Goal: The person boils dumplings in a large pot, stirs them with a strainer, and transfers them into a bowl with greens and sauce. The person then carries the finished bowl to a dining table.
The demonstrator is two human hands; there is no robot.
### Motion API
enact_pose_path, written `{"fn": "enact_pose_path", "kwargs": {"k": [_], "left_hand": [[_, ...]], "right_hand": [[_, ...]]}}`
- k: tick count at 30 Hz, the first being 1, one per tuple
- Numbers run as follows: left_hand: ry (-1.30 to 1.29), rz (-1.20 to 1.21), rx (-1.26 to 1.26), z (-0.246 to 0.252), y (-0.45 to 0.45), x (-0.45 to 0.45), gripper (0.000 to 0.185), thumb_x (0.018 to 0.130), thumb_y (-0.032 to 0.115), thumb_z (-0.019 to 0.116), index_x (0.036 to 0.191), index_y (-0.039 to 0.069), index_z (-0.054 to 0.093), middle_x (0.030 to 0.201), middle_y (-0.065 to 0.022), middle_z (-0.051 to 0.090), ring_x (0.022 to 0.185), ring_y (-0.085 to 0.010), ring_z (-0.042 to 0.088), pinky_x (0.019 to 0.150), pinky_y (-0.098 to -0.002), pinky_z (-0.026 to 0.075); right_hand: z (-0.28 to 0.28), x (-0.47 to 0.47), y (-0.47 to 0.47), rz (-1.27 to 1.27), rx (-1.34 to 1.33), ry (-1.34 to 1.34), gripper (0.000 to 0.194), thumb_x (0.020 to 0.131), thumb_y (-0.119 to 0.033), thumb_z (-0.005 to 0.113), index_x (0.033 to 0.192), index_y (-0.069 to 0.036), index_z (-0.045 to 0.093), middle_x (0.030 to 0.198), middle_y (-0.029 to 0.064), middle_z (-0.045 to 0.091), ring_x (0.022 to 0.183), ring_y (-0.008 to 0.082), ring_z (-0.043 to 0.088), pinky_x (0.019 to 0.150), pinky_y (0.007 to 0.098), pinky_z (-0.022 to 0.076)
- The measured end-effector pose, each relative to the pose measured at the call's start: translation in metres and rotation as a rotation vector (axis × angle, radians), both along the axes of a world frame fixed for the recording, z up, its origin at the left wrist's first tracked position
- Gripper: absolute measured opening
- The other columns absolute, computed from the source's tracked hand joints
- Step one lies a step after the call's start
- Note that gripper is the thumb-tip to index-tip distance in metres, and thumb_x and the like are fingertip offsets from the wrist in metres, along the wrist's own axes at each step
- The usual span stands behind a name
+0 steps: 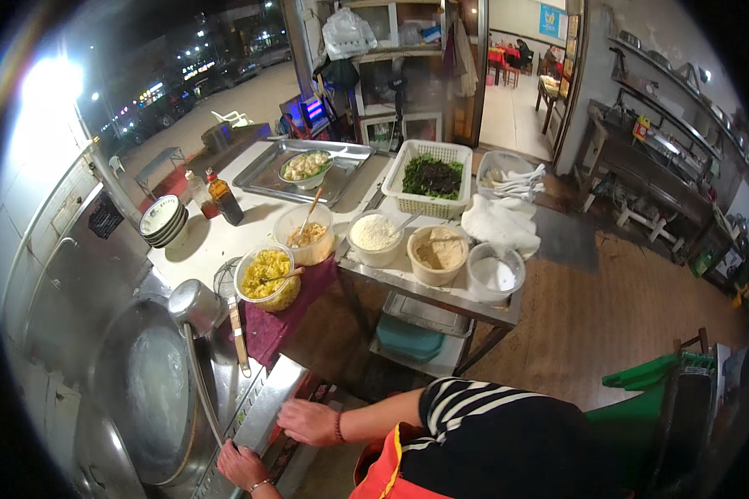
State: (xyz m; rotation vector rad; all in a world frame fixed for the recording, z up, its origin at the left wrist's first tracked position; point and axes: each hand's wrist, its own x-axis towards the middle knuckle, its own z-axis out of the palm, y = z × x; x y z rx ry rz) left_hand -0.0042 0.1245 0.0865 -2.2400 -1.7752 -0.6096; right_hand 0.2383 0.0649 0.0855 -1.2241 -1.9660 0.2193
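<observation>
My left hand (242, 466), low in the view, is closed around the handle end of a metal ladle (195, 307). The ladle's deep cup rests at the wok's upper right rim. Cloudy, steaming liquid (157, 387) fills part of the large wok (109, 349). My right hand (306, 421), wearing a beaded bracelet, is at the stove's metal front edge (273, 394); its fingers curl downward, and whether they grip anything is hidden. Beside the ladle lies a wire skimmer (239, 337) with a wooden handle.
Tubs of chopped yellow vegetables (268, 274), brown topping (306, 240) and white granules (374, 234) line the counter. Behind stand stacked bowls (163, 221), sauce bottles (225, 199), a tray (356, 165) with a filled bowl (306, 169), and a basket (406, 203) of greens.
</observation>
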Motion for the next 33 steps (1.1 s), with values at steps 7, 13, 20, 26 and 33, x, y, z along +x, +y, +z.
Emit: {"fn": "enact_pose_path", "kwargs": {"k": [7, 13, 20, 26, 33], "left_hand": [[-0.042, 0.037, -0.024, -0.005, 0.001, 0.002, 0.034, 0.086, 0.017, 0.052, 0.116, 0.002, 0.061, 0.117, -0.0167, 0.064, 0.114, -0.0339, 0.056, 0.103, -0.0467, 0.038], [0.053, 0.108, -0.068, 0.004, -0.003, 0.012, 0.031, 0.091, 0.017, 0.051, 0.117, 0.004, 0.061, 0.113, -0.014, 0.064, 0.114, -0.0311, 0.057, 0.101, -0.0435, 0.04], [0.423, 0.513, 0.127, 0.003, -0.047, 0.09, 0.024, 0.086, 0.031, 0.06, 0.097, 0.015, 0.073, 0.103, -0.011, 0.072, 0.099, -0.0397, 0.067, 0.08, -0.0574, 0.054], [0.266, -0.167, -0.518, -0.051, -0.243, 0.283, 0.032, 0.087, 0.034, 0.055, 0.103, 0.009, 0.068, 0.121, -0.0136, 0.06, 0.122, -0.0406, 0.045, 0.098, -0.0588, 0.034], [-0.398, -0.437, -1.715, -0.078, -0.351, 0.608, 0.037, 0.09, 0.024, 0.056, 0.119, 0.002, 0.062, 0.123, -0.0166, 0.062, 0.121, -0.032, 0.053, 0.104, -0.0428, 0.038]], "right_hand": [[0.015, 0.078, -0.134, 0.265, -0.484, -0.093, 0.023, 0.093, -0.023, 0.053, 0.086, -0.001, 0.057, 0.083, 0.0223, 0.062, 0.082, 0.0429, 0.061, 0.071, 0.0513, 0.0487], [0.014, 0.177, -0.208, 0.102, -0.791, -0.024, 0.029, 0.087, -0.024, 0.052, 0.092, 0.001, 0.065, 0.089, 0.0245, 0.066, 0.088, 0.0426, 0.063, 0.077, 0.0509, 0.0498], [-0.019, 0.353, -0.362, -0.146, -0.849, 0.191, 0.03, 0.087, -0.024, 0.052, 0.097, -0.001, 0.068, 0.092, 0.0217, 0.068, 0.087, 0.0395, 0.065, 0.077, 0.0476, 0.0503], [-0.079, 0.514, -0.548, -0.514, -1.011, 0.543, 0.029, 0.095, -0.028, 0.053, 0.101, -0.005, 0.067, 0.095, 0.0102, 0.069, 0.092, 0.0256, 0.065, 0.08, 0.0373, 0.051], [-0.036, 0.673, -0.613, -0.857, -0.996, 0.468, 0.03, 0.093, -0.03, 0.053, 0.087, -0.002, 0.06, 0.082, 0.0141, 0.064, 0.079, 0.03, 0.063, 0.069, 0.0432, 0.0483]]}}
